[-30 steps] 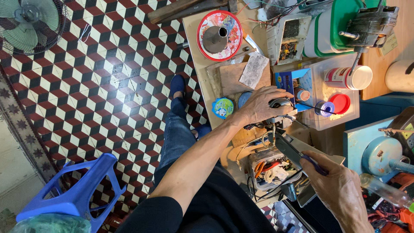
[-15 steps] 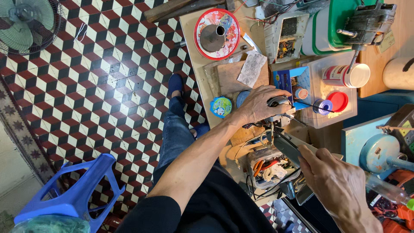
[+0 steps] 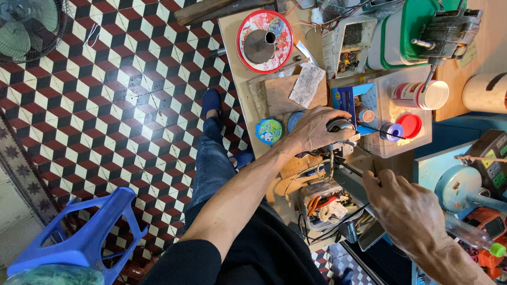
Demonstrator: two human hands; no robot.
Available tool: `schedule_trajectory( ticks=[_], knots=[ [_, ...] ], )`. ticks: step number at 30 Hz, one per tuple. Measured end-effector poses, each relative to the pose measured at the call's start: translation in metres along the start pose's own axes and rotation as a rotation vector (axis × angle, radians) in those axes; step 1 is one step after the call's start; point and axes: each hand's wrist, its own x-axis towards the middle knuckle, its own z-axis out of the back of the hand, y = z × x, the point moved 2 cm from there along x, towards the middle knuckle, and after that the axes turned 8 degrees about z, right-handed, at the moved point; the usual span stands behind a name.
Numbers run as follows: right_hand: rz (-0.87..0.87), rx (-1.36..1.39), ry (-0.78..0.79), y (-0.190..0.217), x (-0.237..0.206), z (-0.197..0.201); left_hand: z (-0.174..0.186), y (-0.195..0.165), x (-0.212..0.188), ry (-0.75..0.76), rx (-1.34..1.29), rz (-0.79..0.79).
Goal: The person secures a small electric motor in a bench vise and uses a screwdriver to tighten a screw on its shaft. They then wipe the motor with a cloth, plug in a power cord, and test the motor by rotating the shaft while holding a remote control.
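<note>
My left hand reaches across the small wooden workbench and grips a small dark rounded part near the bench's middle. My right hand is lower right, fingers curled around a thin dark rod-like tool that points up and left toward the left hand. Below the two hands lies an opened device with orange and white wires.
A round red tin with a metal funnel stands at the bench's far end, a small blue-green lid at its edge. A clear tray holds a red-lidded jar and spools. A blue plastic stool and a fan stand on the tiled floor.
My right hand has drawn up and left, closer to the left hand. The left hand stays on the dark part.
</note>
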Motion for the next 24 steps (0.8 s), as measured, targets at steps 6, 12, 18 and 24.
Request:
schedule_trajectory(
  ticks=[6, 12, 18, 24],
  knots=[
    [-0.009, 0.177, -0.091, -0.004, -0.002, 0.004, -0.001, -0.003, -0.002, 0.009, 0.011, 0.02],
    [-0.062, 0.13, 0.087, -0.008, -0.007, -0.004, -0.001, -0.004, -0.002, -0.013, -0.01, 0.018],
    [0.017, 0.036, 0.039, -0.007, 0.002, -0.002, -0.003, -0.001, -0.002, -0.116, -0.069, 0.005],
    [-0.059, 0.143, 0.239, -0.013, 0.011, 0.007, -0.006, -0.002, 0.0, -0.133, -0.084, -0.009]
  ],
)
